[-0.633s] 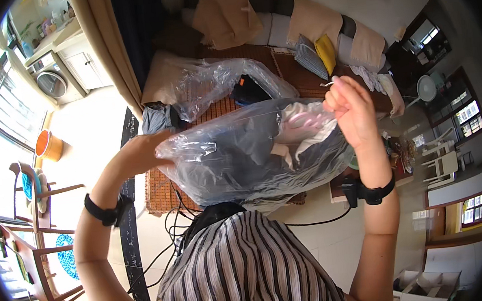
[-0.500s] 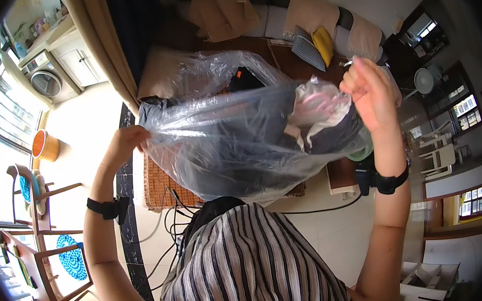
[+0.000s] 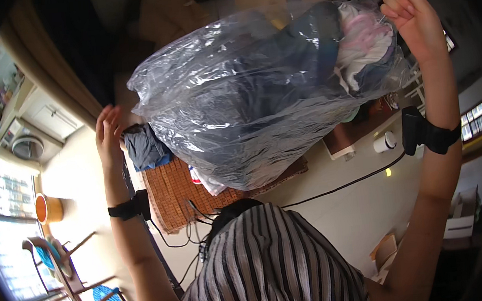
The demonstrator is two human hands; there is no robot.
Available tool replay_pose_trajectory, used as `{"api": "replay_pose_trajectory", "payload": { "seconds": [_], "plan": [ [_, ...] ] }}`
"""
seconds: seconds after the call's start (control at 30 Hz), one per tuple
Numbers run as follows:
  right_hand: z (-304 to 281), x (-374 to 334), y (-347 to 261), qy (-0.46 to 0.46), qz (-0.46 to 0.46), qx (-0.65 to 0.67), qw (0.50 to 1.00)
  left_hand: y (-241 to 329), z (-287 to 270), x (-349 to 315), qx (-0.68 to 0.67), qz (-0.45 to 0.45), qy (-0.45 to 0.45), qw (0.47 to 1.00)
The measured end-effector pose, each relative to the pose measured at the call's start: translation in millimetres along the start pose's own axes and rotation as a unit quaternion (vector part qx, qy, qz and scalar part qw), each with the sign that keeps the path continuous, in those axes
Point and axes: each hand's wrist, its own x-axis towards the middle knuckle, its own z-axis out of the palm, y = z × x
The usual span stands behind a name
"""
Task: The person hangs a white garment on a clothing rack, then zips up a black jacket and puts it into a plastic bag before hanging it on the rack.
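Note:
A big clear plastic bag (image 3: 205, 78) full of clothes hangs across the middle in front of me, raised and tilted up toward the right. Through its film I see dark fabric and, near the right end, a pink and white cloth (image 3: 365, 37). My right hand (image 3: 414, 18) is held high at the bag's upper right corner, fingers curled on the film and the index finger stretched upward. Beside the bag's left end, my left hand (image 3: 109, 131) is apart from it, fingers loosely spread and holding nothing.
Below the bag lies an orange-brown woven mat (image 3: 169, 192) with a folded grey garment (image 3: 146, 147) and a partly hidden white garment (image 3: 209, 182). A black cable (image 3: 348, 182) crosses the pale floor. An orange bucket (image 3: 48, 208) and wooden chairs stand at left, a sofa behind.
My right hand has risen to the upper right, lifting the bag with it. My left hand has let go of the bag's left side. The folded grey garment and white garment now show more.

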Motion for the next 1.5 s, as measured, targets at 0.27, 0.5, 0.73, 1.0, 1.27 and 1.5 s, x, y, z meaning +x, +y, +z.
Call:
{"api": "replay_pose_trajectory", "payload": {
  "seconds": [0.27, 0.5, 0.73, 1.0, 1.27, 1.5],
  "plan": [
    [-35.1, -26.6, -17.8, 0.046, 0.042, -0.046, 0.997, 64.1, 136.0, 72.4, 0.022, 0.047, -0.088, 0.995],
    [-87.6, -106.8, -62.7, 0.175, 0.0, -0.148, 0.973, 2.0, 153.3, 77.4, -0.166, -0.132, -0.338, 0.917],
    [-131.0, -209.9, -87.0, 0.29, 0.066, -0.151, 0.943, -79.2, 218.9, -28.7, 0.044, -0.118, -0.527, 0.841],
    [-187.8, -362.3, -99.3, 0.451, 0.083, -0.161, 0.874, -74.9, 330.5, -120.3, 0.023, -0.212, -0.535, 0.817],
    [-285.8, -487.7, -69.7, 0.569, 0.086, -0.206, 0.792, -41.3, 459.0, -216.5, 0.049, -0.167, -0.634, 0.753],
    [-384.0, -564.5, -68.8, 0.629, 0.067, -0.271, 0.726, -40.5, 575.2, -284.2, 0.031, -0.154, -0.721, 0.675]
  ]
}}
